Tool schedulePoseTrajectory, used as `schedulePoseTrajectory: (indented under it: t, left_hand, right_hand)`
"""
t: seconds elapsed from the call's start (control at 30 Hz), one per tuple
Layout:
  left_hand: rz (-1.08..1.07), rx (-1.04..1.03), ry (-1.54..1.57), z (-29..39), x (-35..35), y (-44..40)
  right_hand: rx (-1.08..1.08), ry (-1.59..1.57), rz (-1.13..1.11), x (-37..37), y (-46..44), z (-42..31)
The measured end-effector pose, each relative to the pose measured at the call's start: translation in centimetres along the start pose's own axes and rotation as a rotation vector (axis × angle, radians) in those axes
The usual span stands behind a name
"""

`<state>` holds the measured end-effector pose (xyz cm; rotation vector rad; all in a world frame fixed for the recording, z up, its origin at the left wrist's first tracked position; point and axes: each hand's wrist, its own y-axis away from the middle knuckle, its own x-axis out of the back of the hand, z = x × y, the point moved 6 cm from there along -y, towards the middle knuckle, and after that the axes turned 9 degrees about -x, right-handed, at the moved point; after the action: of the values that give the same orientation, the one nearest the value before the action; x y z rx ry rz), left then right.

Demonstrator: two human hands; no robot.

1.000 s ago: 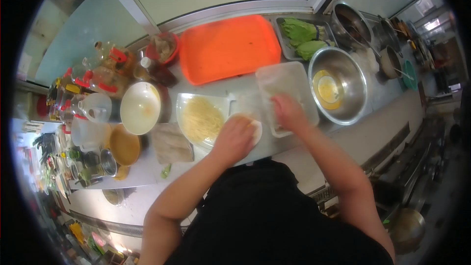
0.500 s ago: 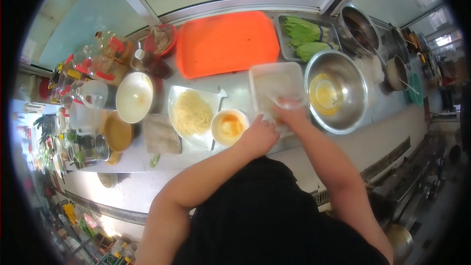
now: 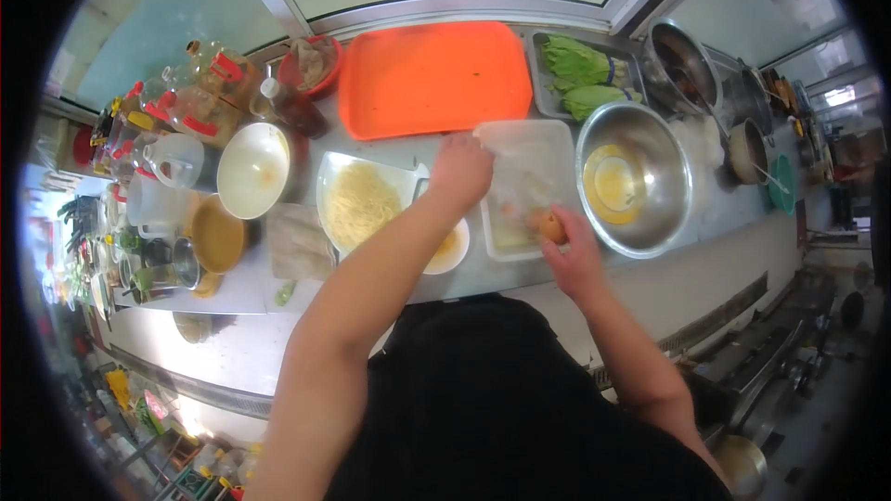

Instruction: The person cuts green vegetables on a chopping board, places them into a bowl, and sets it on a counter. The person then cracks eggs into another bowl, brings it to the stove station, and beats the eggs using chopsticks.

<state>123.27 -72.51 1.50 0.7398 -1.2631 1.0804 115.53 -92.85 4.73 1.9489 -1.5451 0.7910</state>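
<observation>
A brown egg (image 3: 553, 228) is between the fingers of my right hand (image 3: 575, 258), above the near right part of a white plastic container (image 3: 495, 243). My left hand (image 3: 462, 170) is closed at that container's far left corner, its fingertips partly hidden. Left of the container, a small white bowl (image 3: 461, 246) with yellow-orange contents is partly covered by my left forearm. Behind the same forearm, pale noodles (image 3: 357, 207) lie on a white angular dish (image 3: 327, 176). To the right stands a steel bowl (image 3: 670, 167) holding a yellowish round dish (image 3: 613, 184).
An orange tray (image 3: 436, 79) lies at the back, beside a metal tray with leafy greens (image 3: 580, 65). A white bowl (image 3: 252, 172), a folded cloth (image 3: 299, 241) and several bottles (image 3: 200, 116) occupy the left. Pots (image 3: 682, 65) stand at the far right.
My left hand has moved up and left from the container's near edge to its far left corner. My right hand has shifted down and right, and the brown egg now shows in it.
</observation>
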Motion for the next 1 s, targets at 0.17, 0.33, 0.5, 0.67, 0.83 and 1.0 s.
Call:
schedulePoseTrajectory:
  t: [0.17, 0.33, 0.5, 0.67, 0.83, 1.0]
  left_hand:
    - [-0.225, -0.029, 0.2, 0.6, -0.1, -0.2]
    - [0.077, -0.103, 0.284, 0.7, 2.6, 3.8]
    - [0.298, 0.196, 0.405, -3.1, 5.7, 13.0]
    - [0.196, 0.692, 0.462, -7.3, 1.2, 25.9]
    - [0.134, 0.812, 0.501, -7.4, -0.6, 32.2]
    - [0.063, 0.768, 0.52, -7.4, -1.3, 31.8]
  right_hand:
    - [-0.354, -0.294, -0.057, -2.7, 2.5, 4.2]
    - [-0.319, -0.252, -0.136, -4.9, 2.8, 4.4]
    - [-0.223, -0.174, -0.186, -6.7, 2.2, 1.9]
    - [-0.105, -0.167, -0.13, -7.3, 2.4, 1.1]
    - [-0.071, -0.093, 0.056, -4.8, 5.6, 4.4]
    - [-0.231, -0.011, 0.361, -3.6, 10.6, 11.7]
